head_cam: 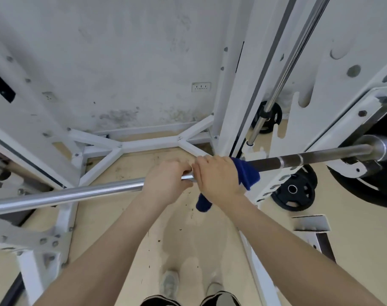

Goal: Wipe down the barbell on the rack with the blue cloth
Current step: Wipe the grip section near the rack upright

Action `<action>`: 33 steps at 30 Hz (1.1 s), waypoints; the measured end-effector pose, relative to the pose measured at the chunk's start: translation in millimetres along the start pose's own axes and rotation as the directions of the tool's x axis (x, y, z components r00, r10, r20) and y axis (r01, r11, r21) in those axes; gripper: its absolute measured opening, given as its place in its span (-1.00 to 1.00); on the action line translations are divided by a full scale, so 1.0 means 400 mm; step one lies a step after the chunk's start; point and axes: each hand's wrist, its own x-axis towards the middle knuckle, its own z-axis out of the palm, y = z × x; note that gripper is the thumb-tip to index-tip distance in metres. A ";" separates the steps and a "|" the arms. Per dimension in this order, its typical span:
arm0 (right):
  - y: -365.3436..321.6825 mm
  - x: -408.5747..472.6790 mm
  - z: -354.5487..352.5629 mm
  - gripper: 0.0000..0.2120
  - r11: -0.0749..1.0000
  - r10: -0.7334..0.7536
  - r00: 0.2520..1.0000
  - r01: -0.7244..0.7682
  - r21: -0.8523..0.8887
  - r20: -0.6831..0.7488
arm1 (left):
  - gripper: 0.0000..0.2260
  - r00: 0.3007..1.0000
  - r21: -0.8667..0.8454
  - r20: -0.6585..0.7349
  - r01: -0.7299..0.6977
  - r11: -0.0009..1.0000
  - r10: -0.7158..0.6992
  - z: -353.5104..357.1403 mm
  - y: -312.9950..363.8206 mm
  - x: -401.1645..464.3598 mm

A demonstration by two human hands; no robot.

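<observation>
Your right hand (pixel 219 180) grasps the blue cloth (pixel 246 173) wrapped round the barbell (pixel 77 193), near the right upright of the white rack (pixel 232 85). The cloth bulges out on the hand's right side, and one end hangs below your wrist. Your left hand (pixel 166 182) curls round the bare bar, touching the right hand. The bar's right end rests in the rack's hook.

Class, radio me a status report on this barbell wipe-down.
Left hand grips bare barbell. Right hand holds blue cloth round it. Nothing in the way.
</observation>
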 end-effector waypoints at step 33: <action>0.459 -0.088 -0.059 -0.86 0.947 0.233 0.972 -0.223 -0.232 0.017 | -0.79 0.933 -0.040 -0.347 0.089 0.995 -0.097 0.125 0.210 0.021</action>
